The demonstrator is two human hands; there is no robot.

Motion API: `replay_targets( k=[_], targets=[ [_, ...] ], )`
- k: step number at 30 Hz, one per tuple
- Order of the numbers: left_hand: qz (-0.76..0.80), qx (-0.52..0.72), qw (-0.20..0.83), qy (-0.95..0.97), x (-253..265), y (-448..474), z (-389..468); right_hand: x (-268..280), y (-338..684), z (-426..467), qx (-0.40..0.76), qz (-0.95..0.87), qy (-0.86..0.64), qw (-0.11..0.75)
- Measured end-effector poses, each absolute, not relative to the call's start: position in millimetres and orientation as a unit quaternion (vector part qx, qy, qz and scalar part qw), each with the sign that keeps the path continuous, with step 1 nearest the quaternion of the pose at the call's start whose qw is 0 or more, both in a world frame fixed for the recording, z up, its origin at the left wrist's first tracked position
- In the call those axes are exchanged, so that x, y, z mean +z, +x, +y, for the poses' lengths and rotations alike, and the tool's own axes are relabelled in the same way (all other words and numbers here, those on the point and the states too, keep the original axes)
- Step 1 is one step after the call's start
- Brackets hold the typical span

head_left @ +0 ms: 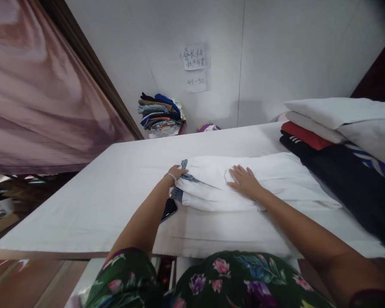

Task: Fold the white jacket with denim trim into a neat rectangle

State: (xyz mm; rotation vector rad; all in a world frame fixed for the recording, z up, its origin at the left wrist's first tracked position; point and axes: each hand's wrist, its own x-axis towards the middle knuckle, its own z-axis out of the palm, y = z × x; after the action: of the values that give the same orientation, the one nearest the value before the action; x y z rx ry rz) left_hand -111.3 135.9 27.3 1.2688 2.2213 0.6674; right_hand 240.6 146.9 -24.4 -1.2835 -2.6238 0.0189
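A white garment (263, 171) with blue denim trim (177, 194) at its left end lies lengthwise on the table in loose folds. My left hand (177, 172), with a bracelet at the wrist, is closed on the trimmed end, its thumb over the denim. Flat on the middle of the cloth rests my right hand (244, 182), palm down and fingers stretched out. A dark phone (169, 208) lies just below the trimmed end, partly hidden behind my left forearm.
The table (115, 179) has a white cover. At the right is a high pile of clothes (327, 171), touching the garment's far end. Folded clothes (160, 113) are stacked beyond the back edge. A pink curtain (51, 98) hangs at the left; paper signs (197, 66) are on the wall.
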Motion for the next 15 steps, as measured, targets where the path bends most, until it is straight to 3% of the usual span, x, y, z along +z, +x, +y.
replay_targets(
  k=[7,15],
  targets=[
    [0.834,0.223,0.251,0.438,22.4,-105.7,131.0,-39.1,240.9,140.9,-0.014,-0.896,-0.425,0.131],
    [0.845,0.264,0.146,0.441,35.9,-94.6,106.9,-31.8,254.2,137.2,-0.005,-0.883,-0.316,0.347]
  ],
)
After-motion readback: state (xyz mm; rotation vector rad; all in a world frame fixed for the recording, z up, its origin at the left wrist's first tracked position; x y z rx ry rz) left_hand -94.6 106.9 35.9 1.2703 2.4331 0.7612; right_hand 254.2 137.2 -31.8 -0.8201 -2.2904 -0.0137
